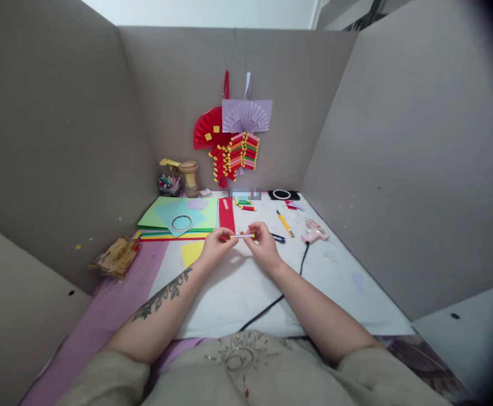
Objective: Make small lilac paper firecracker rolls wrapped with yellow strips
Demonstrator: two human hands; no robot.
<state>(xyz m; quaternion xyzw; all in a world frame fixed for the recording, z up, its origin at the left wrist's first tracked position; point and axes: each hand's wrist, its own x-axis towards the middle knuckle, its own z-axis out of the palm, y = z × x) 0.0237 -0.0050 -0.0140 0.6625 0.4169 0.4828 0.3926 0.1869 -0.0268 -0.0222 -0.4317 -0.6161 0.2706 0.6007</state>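
Observation:
A thin lilac paper roll (242,236) with yellow ends is held level above the table. My left hand (219,243) pinches its left end, and the fingers of my right hand (264,245) close on the right end. Just beyond the hands, a red paper strip (227,221) carries a small pink roll (225,205). Green rolls (243,202) and a red roll (249,208), with yellow ends, lie farther back. Dark blue handles, apparently of scissors (279,238), show beside my right hand, partly hidden by it. A yellow paper piece (191,254) lies near my left wrist.
Coloured paper sheets (162,213) with a tape ring (181,223) lie left. A yellow craft knife (285,224) and pink glue gun (315,232) with black cord (267,309) lie right. Paper fan ornaments (246,117) hang on the grey back panel (166,84). Side panels flank the table.

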